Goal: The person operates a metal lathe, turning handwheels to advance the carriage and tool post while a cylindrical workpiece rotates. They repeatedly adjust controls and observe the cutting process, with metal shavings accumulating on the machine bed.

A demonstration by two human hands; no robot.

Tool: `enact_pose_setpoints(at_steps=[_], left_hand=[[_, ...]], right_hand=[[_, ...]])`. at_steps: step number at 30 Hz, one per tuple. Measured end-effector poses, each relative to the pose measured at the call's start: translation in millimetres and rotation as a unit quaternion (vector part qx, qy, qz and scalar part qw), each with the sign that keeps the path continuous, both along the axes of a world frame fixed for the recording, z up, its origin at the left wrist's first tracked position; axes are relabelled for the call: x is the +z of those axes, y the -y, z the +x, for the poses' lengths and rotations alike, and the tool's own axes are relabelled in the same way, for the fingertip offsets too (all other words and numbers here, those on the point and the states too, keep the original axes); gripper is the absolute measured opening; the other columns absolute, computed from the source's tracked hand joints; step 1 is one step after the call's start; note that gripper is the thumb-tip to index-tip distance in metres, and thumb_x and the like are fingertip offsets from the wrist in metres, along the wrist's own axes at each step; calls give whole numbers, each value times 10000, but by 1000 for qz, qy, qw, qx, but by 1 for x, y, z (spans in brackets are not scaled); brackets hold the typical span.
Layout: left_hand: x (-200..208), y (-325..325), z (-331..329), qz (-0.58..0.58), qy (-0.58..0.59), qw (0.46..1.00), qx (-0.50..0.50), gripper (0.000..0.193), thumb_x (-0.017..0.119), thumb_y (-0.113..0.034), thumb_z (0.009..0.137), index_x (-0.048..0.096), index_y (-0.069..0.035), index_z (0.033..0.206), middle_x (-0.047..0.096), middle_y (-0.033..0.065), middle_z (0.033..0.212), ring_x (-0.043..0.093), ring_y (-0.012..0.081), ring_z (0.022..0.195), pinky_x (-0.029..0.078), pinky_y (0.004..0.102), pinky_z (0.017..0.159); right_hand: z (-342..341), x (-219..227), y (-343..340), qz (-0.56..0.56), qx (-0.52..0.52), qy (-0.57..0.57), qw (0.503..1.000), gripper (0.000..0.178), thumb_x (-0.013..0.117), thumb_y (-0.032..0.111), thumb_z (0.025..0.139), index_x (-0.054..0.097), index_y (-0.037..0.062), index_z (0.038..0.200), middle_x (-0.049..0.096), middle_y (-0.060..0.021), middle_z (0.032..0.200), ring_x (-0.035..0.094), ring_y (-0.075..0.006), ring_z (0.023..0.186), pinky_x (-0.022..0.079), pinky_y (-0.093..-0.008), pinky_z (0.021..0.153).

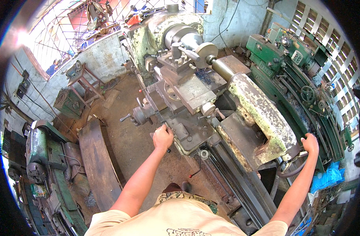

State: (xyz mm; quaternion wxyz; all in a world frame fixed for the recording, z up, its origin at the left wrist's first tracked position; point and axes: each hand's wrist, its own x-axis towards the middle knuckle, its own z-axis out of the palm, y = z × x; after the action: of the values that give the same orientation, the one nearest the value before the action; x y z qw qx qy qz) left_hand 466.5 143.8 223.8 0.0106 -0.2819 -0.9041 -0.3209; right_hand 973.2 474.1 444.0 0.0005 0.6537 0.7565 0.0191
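A large worn lathe point(243, 129) with peeling cream-green paint stands before me. My left hand point(163, 137) is closed at the near left edge of its carriage point(189, 131); what lies inside the fingers is hidden, and a small dark knob point(169, 150) shows just below. My right hand point(310, 142) grips the upper rim of the tailstock handwheel point(294, 171). From the tailstock point(262, 114), a steel quill point(223, 70) reaches to a round metal workpiece point(206, 51) at the chuck point(180, 34). The tool post point(176, 51) with its handle sits beside the workpiece.
A green lathe point(282, 67) runs along the right wall, with a blue plastic bag point(328, 177) at its near end. Another green machine point(50, 157) stands at left beside a long brown board point(99, 161). A small stand point(83, 78) is by the barred window.
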Motion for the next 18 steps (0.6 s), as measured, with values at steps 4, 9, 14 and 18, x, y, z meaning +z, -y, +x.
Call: enact_pose_setpoints(at_steps=[4, 9, 14, 18], left_hand=[[-3, 0, -1, -3, -2, 1000, -1, 225, 584, -213, 851, 641, 1, 816, 678, 233, 869, 664, 412, 847, 529, 498, 775], [-7, 0, -1, 36, -26, 999, -3, 230, 589, -210, 857, 605, 5, 778, 650, 238, 816, 636, 432, 794, 499, 509, 705], [-8, 0, -1, 39, -23, 999, 1, 227, 587, -207, 857, 611, 6, 782, 654, 240, 829, 638, 432, 806, 501, 508, 708], [-6, 0, 0, 35, -18, 999, 1, 230, 587, -214, 854, 611, 4, 781, 657, 239, 835, 640, 434, 810, 504, 508, 712]], right_hand=[[3, -4, -3, 6, 4, 2, 1000, 422, 708, 214, 842, 650, -50, 1166, 631, -288, 1180, 607, -394, 1142, 472, -442, 991], [5, -5, -6, -4, 2, 8, 1000, 419, 706, 215, 842, 652, -50, 1162, 633, -288, 1176, 609, -394, 1138, 475, -443, 988], [6, -5, -7, -7, 1, 9, 1000, 428, 705, 218, 847, 646, -47, 1179, 633, -287, 1178, 611, -393, 1137, 475, -443, 987], [6, -7, -8, 0, 2, 13, 1000, 430, 703, 220, 854, 642, -45, 1188, 636, -281, 1179, 613, -391, 1134, 475, -442, 987]])
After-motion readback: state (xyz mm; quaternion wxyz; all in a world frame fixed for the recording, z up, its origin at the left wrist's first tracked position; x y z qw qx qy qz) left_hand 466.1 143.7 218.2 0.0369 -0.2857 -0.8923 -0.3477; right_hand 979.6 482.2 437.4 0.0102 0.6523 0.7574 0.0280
